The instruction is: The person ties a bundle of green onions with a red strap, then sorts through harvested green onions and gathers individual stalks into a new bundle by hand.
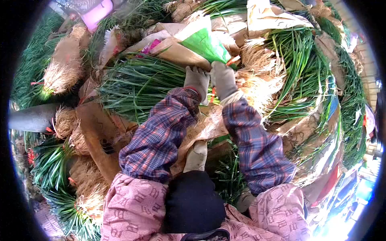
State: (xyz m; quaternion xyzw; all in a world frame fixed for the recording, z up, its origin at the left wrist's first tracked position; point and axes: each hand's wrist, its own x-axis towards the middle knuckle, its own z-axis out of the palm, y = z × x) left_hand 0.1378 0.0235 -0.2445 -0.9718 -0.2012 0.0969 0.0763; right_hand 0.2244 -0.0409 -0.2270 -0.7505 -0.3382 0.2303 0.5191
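- while the leaf bundle (140, 84) fans out to your left, its narrow neck runs in under your left hand (197, 82), so the thing sits right at your grip.
- its long axis runs sideways across your body, leaf tips on the left, root side on the right.
- your left hand is the nearer one to the leaves: it lies across the neck, fingers at the far edge, thumb on the near side; you seem to have hold there, but i can't make out whether the grip is closed.
- your right hand (224, 78) is just beside it, nearer the roots (259, 78), fingers curled; what they pinch, if anything, is hidden.
- a red tie (213, 91) shows between your hands; in my judgement that gap is what matters, with your left on the leaf side and your right on the root side.
- mind the second bundle (297, 64) at right, leaves pointing away from you; i can't tell which roots belong to which.
- the green wrapper (207, 44) is just beyond your right hand.
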